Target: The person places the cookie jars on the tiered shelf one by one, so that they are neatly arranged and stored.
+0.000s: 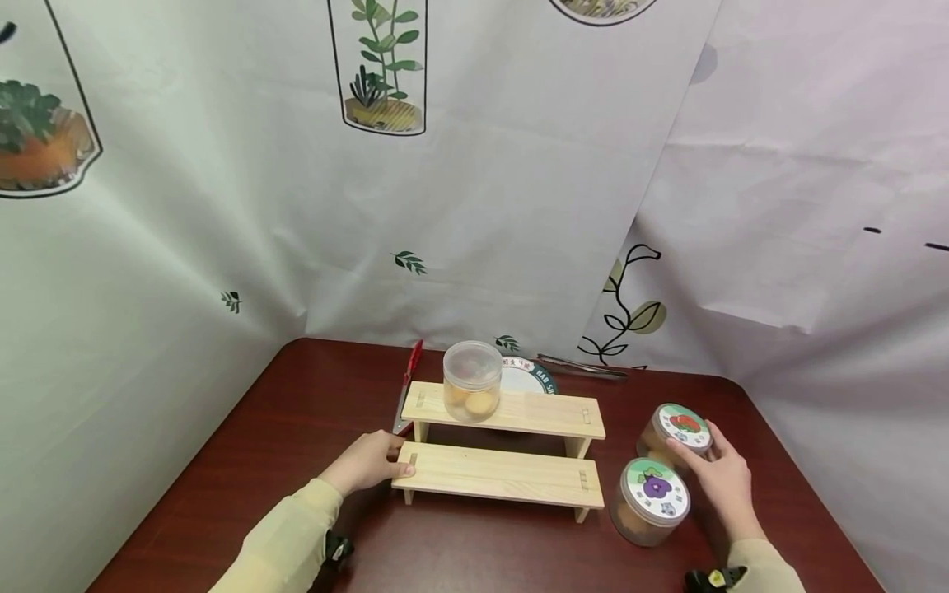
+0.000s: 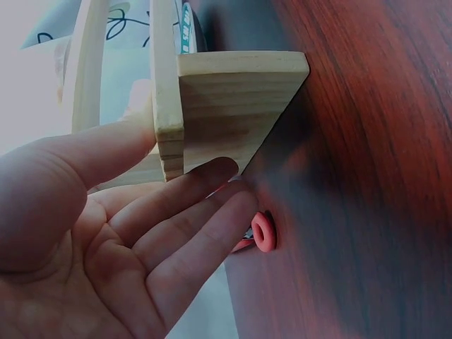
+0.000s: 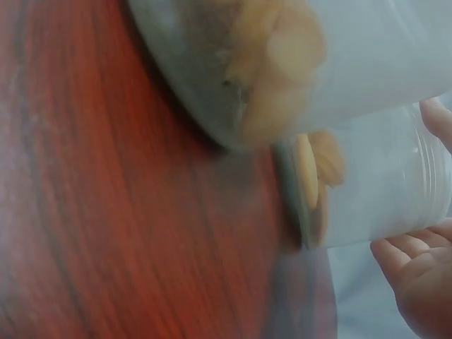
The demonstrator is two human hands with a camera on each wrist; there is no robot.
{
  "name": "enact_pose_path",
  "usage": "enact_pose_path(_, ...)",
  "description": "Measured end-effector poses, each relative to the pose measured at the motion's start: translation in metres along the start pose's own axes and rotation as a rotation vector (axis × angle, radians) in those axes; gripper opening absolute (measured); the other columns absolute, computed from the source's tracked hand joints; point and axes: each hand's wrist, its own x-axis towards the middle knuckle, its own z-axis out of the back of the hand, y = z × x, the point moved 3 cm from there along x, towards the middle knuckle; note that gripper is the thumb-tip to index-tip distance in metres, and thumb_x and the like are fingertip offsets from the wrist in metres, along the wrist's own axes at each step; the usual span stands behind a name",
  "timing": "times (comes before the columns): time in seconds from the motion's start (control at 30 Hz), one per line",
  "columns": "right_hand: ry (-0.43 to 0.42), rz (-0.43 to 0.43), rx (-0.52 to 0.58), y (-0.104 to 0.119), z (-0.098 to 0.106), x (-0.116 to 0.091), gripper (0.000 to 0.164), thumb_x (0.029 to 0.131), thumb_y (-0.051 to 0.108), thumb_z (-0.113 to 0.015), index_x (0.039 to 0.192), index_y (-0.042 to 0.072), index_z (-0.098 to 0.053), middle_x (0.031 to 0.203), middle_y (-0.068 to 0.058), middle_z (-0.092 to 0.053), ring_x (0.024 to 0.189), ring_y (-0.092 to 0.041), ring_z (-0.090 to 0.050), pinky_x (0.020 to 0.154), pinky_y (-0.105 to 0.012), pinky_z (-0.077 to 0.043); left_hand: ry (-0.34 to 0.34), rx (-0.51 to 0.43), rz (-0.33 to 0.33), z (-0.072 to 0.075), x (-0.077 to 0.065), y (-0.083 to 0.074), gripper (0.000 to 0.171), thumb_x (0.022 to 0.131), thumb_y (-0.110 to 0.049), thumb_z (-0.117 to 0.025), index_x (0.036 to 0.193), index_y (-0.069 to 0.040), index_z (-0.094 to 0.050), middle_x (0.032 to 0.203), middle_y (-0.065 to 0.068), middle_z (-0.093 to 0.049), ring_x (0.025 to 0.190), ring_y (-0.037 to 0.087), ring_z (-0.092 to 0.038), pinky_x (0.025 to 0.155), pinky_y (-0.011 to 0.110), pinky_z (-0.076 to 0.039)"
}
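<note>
Now, left hand (image 1: 369,464) pinches grained wooden shelf (image 1: 500,477); right hand (image 1: 723,476) grips round, clear jar (image 1: 676,428).

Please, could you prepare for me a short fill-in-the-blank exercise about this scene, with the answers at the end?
1. The jar with the red lid picture is held by the person's ____ hand.
2. The nearest jar has a ____ vegetable with green leaves printed on its lid.
3. The left hand holds not the back shelf but the ____ shelf.
4. Counting the clear-topped one, there are ____ jars.

Answers: right; purple; front; three.
</note>
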Motion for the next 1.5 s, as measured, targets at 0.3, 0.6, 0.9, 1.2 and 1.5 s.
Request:
enact_pose_path(0.3,-0.044,0.031,-0.005,0.010,0.007,-0.006,0.091,0.082,0.043,-0.072,0.151,0.010,-0.023,0.148,-0.025,-0.032,0.130,-0.038,-0.038,0.076,0.002,-0.031,-0.001,-0.021,0.022,0.000,-0.002,0.000,0.040,0.078,-0.021,-0.078,0.110,0.002,-0.068,0.099,0.010,-0.071,0.092,0.019,-0.066,0.081,0.041,-0.050)
enact_pose_path(0.6,-0.070,0.038,-0.008,0.020,0.014,-0.011,0.089,0.080,0.043,-0.074,0.150,0.012,-0.028,0.147,-0.019,-0.037,0.128,-0.036,-0.042,0.069,0.003,-0.031,0.001,-0.013,0.018,0.000,-0.002,0.001,0.042,0.078,-0.022,-0.077,0.111,0.004,-0.067,0.100,0.012,-0.071,0.094,0.021,-0.066,0.082,0.042,-0.050)
enact_pose_path(0.9,-0.109,0.070,-0.018,0.034,0.017,-0.016,0.086,0.078,0.043,-0.076,0.148,0.015,-0.034,0.141,-0.017,-0.045,0.125,-0.023,-0.048,0.070,0.002,-0.031,-0.001,-0.002,0.011,0.000,-0.002,0.001,0.043,0.078,-0.022,-0.077,0.111,0.004,-0.067,0.101,0.013,-0.071,0.095,0.022,-0.065,0.083,0.042,-0.050)
enact_pose_path(1.2,-0.130,0.117,0.002,0.050,0.021,-0.021,0.084,0.078,0.041,-0.077,0.148,0.018,-0.035,0.140,-0.018,-0.047,0.121,-0.008,-0.048,0.070,0.002,-0.034,-0.003,0.008,0.001,0.000,-0.002,-0.001,0.041,0.079,-0.022,-0.077,0.110,0.003,-0.067,0.101,0.011,-0.071,0.093,0.019,-0.065,0.083,0.042,-0.050)
enact_pose_path(1.5,-0.138,0.217,0.033,0.079,0.023,-0.039,0.082,0.078,0.036,-0.078,0.147,0.017,-0.038,0.136,-0.019,-0.051,0.103,0.019,-0.043,0.072,0.002,-0.034,-0.004,0.016,-0.003,0.000,-0.004,-0.001,0.042,0.079,-0.022,-0.077,0.111,0.003,-0.067,0.102,0.013,-0.070,0.094,0.021,-0.065,0.083,0.042,-0.050)
